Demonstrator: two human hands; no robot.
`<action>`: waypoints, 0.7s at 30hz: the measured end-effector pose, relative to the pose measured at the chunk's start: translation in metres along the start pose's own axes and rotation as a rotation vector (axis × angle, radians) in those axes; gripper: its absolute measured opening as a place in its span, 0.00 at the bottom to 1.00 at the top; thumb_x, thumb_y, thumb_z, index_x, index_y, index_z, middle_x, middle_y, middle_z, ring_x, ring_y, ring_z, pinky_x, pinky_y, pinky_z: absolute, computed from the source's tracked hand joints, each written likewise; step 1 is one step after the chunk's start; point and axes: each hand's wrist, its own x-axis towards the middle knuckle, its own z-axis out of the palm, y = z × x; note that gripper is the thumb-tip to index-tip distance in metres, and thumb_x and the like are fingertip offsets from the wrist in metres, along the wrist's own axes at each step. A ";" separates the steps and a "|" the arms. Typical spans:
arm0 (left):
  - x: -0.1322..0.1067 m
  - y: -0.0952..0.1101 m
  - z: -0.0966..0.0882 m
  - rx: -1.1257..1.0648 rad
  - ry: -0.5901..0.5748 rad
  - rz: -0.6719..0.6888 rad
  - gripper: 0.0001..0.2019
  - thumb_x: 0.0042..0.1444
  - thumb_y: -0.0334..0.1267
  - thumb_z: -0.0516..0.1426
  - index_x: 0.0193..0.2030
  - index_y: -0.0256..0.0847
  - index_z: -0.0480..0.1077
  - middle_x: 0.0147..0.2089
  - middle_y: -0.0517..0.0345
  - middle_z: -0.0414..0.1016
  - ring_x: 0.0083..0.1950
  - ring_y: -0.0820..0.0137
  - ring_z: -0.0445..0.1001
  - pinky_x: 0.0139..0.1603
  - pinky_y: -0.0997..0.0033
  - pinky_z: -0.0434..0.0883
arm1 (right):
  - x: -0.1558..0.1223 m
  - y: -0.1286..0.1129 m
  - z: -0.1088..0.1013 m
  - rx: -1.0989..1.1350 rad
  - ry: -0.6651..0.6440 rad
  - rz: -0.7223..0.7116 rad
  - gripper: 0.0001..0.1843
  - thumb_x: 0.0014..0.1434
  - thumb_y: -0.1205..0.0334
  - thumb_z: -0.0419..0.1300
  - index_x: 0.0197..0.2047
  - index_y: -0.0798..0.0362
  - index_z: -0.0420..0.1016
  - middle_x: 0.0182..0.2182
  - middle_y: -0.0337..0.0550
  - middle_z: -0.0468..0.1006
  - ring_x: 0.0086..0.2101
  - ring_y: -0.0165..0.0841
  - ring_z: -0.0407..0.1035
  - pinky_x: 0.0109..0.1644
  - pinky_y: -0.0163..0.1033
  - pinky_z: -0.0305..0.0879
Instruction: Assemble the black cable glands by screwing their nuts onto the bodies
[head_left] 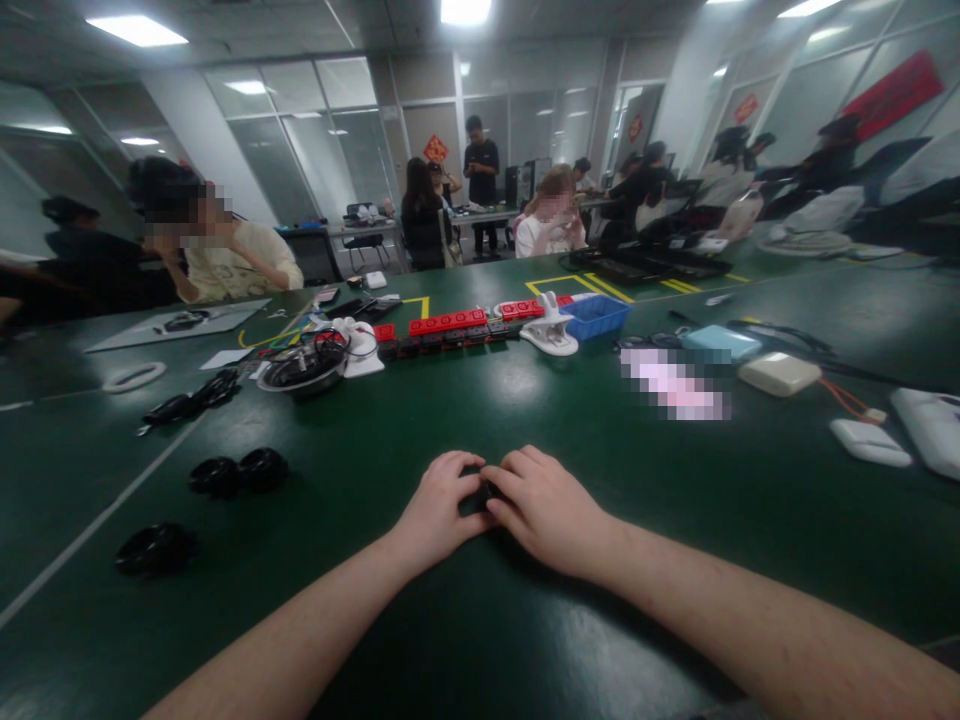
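Note:
Near the middle of the green table (360, 600), my left hand (441, 502) and my right hand (546, 505) meet at their fingertips. Between them sits a small black object (488, 490), mostly covered by the fingers, so its kind is not clear. Both hands are closed around it, left fingers and thumb from one side, right fingers from the other. To the left lie a pair of joined glossy black ring-shaped parts (238, 472) and a single black ring-shaped part (155, 549), apart from my hands.
Further back are a metal bowl (304, 368) of black parts, red power strips (448, 321), a white clip stand (552, 330) and a blue bin (598, 316). On the right lie a light-blue box (721, 343), a cream case (780, 373) and cables. People sit across the table.

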 end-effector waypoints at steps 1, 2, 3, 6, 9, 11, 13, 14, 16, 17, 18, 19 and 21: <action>0.000 -0.001 0.001 -0.001 0.001 0.002 0.10 0.48 0.36 0.61 0.39 0.41 0.70 0.49 0.53 0.64 0.53 0.59 0.61 0.55 0.55 0.61 | 0.000 0.000 0.000 0.006 0.003 -0.009 0.10 0.59 0.63 0.52 0.42 0.56 0.70 0.35 0.46 0.68 0.37 0.35 0.60 0.42 0.41 0.60; 0.000 -0.002 0.001 -0.001 0.002 0.005 0.11 0.48 0.36 0.60 0.40 0.41 0.70 0.49 0.53 0.64 0.53 0.59 0.60 0.55 0.54 0.60 | 0.000 0.000 0.000 0.014 0.005 -0.020 0.10 0.59 0.62 0.52 0.42 0.56 0.70 0.36 0.46 0.68 0.38 0.35 0.60 0.43 0.42 0.59; 0.000 -0.003 0.002 -0.001 0.002 0.007 0.12 0.48 0.35 0.60 0.41 0.42 0.70 0.49 0.53 0.64 0.53 0.59 0.60 0.55 0.54 0.60 | 0.000 0.000 0.001 0.022 0.010 -0.030 0.10 0.59 0.62 0.52 0.42 0.55 0.70 0.36 0.46 0.68 0.39 0.36 0.59 0.43 0.42 0.59; -0.001 -0.005 0.003 -0.004 -0.002 0.010 0.14 0.48 0.35 0.60 0.43 0.42 0.69 0.50 0.53 0.64 0.54 0.58 0.60 0.56 0.53 0.59 | -0.001 0.000 0.002 0.038 0.019 -0.047 0.11 0.59 0.62 0.52 0.43 0.55 0.70 0.37 0.47 0.68 0.40 0.36 0.59 0.45 0.43 0.59; -0.001 -0.006 0.004 -0.006 0.000 0.013 0.15 0.48 0.34 0.60 0.44 0.43 0.69 0.50 0.53 0.64 0.53 0.59 0.60 0.55 0.53 0.59 | 0.000 0.000 0.003 0.044 0.023 -0.049 0.11 0.58 0.62 0.53 0.43 0.55 0.70 0.37 0.47 0.68 0.40 0.36 0.60 0.45 0.43 0.59; -0.001 -0.005 0.003 -0.003 -0.003 0.008 0.15 0.47 0.34 0.60 0.44 0.43 0.69 0.50 0.53 0.64 0.54 0.59 0.60 0.55 0.53 0.60 | 0.000 0.000 0.003 0.050 0.026 -0.050 0.11 0.58 0.62 0.53 0.43 0.55 0.70 0.37 0.47 0.68 0.40 0.36 0.60 0.45 0.43 0.59; -0.001 -0.005 0.003 -0.003 -0.008 0.001 0.15 0.47 0.34 0.61 0.44 0.43 0.69 0.50 0.54 0.64 0.54 0.58 0.60 0.55 0.53 0.60 | 0.000 0.001 0.003 0.056 0.033 -0.050 0.11 0.58 0.62 0.53 0.43 0.55 0.70 0.38 0.47 0.68 0.40 0.36 0.60 0.45 0.43 0.59; -0.001 -0.004 0.003 -0.005 -0.010 -0.002 0.15 0.47 0.34 0.61 0.44 0.43 0.69 0.50 0.54 0.64 0.54 0.58 0.60 0.55 0.53 0.60 | 0.000 0.001 0.003 0.059 0.039 -0.052 0.11 0.58 0.62 0.53 0.43 0.55 0.71 0.38 0.47 0.68 0.41 0.36 0.60 0.46 0.44 0.59; -0.001 -0.004 0.002 -0.014 -0.009 -0.007 0.15 0.46 0.33 0.61 0.43 0.43 0.69 0.50 0.54 0.64 0.54 0.58 0.60 0.55 0.53 0.59 | 0.000 0.001 0.003 0.068 0.058 -0.067 0.12 0.57 0.62 0.54 0.45 0.54 0.70 0.41 0.48 0.68 0.42 0.37 0.59 0.47 0.44 0.58; -0.001 -0.004 0.002 -0.018 -0.009 -0.010 0.15 0.46 0.33 0.60 0.44 0.43 0.69 0.50 0.54 0.64 0.53 0.59 0.60 0.55 0.53 0.60 | 0.000 0.001 0.003 0.074 0.066 -0.082 0.13 0.57 0.62 0.54 0.45 0.53 0.70 0.42 0.48 0.68 0.43 0.37 0.59 0.48 0.45 0.58; -0.001 -0.003 0.002 -0.019 -0.008 -0.011 0.16 0.46 0.32 0.60 0.44 0.43 0.69 0.49 0.54 0.64 0.53 0.59 0.61 0.55 0.53 0.60 | -0.001 0.001 0.003 0.082 0.073 -0.097 0.13 0.57 0.63 0.54 0.45 0.52 0.71 0.43 0.48 0.68 0.44 0.37 0.59 0.49 0.45 0.57; -0.001 -0.003 0.001 -0.019 -0.009 -0.011 0.16 0.46 0.31 0.60 0.44 0.44 0.69 0.49 0.54 0.64 0.53 0.59 0.61 0.55 0.54 0.60 | -0.001 0.000 0.003 0.090 0.078 -0.112 0.12 0.57 0.63 0.54 0.44 0.52 0.72 0.44 0.47 0.68 0.45 0.37 0.58 0.50 0.46 0.57; 0.000 -0.002 0.001 -0.016 -0.010 -0.010 0.16 0.45 0.30 0.59 0.43 0.43 0.70 0.49 0.55 0.64 0.52 0.59 0.61 0.54 0.55 0.60 | -0.002 0.000 0.004 0.106 0.090 -0.130 0.10 0.57 0.64 0.53 0.40 0.52 0.74 0.45 0.47 0.68 0.46 0.38 0.58 0.51 0.46 0.56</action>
